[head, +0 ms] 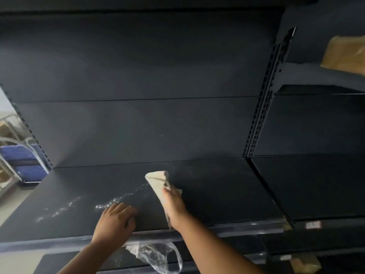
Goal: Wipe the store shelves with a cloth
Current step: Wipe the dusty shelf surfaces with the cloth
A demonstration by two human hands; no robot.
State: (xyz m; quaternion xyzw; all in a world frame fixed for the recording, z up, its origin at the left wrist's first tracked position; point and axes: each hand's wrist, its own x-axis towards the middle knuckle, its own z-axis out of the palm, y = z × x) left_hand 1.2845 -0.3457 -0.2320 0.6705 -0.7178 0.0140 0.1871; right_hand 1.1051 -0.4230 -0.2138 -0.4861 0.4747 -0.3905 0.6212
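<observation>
Head view looks down on a dark, bare shelf (217,194) of a store gondola, its back panel (138,76) rising behind. The right hand (173,206) is clamped on a folded beige cloth (158,182), which lies pressed flat on the shelf surface near its middle, the folded end pointing toward the back. The left hand (114,220) rests fingers-spread and holding nothing on the shelf close to the front edge, just beside a trail of pale droplets or dusty specks (110,202) that runs off to the left. That trail appears unwiped, so the job looks partway through on this level. A crumpled clear plastic bag (158,256) hangs below the front lip.

Risks, as I judge them: a sweep to the right would miss the speckled strip altogether; the bracing palm may smear the wet marks or leave prints; and a forward stroke could push grime off the edge onto the bag and the shelf beneath.
</observation>
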